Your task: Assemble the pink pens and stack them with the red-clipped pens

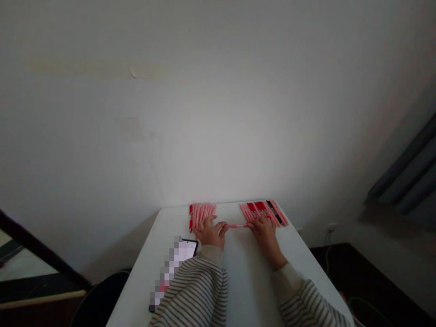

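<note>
The left hand [210,235] and the right hand [265,234] each clamp 1 end of a pink pen [235,225], held crosswise near the far edge of the worktop [250,277], between a left pen row [203,213] and a right pen row [260,208].

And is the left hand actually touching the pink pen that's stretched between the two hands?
Touching: the head view shows the left hand pinching the left end of the pink pen, with no gap between them.
</note>
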The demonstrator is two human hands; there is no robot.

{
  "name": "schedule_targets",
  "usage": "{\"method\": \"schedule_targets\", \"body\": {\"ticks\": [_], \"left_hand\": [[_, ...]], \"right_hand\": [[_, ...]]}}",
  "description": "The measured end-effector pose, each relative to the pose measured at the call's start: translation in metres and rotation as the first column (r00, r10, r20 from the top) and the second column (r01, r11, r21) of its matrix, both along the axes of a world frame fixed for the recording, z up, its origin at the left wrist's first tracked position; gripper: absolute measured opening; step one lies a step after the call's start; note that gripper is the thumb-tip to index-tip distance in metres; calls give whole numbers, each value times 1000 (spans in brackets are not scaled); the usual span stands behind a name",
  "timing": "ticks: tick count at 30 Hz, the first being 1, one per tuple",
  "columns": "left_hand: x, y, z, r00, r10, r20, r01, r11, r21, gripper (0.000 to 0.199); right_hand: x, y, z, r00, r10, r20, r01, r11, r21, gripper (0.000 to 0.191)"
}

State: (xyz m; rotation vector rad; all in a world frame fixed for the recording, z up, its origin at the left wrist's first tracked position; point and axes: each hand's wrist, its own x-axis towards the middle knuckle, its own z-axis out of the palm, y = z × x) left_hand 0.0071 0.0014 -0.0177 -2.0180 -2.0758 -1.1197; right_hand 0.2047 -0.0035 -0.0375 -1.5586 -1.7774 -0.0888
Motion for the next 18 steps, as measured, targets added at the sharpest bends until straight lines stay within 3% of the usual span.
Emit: {"method": "schedule_targets", "body": {"ticks": [18], "left_hand": [[1,-1,3,999,40,-2,-40,999,-4,8]], "right_hand": [[1,1,1,992,67,-109,-64,997,33,29]]}}
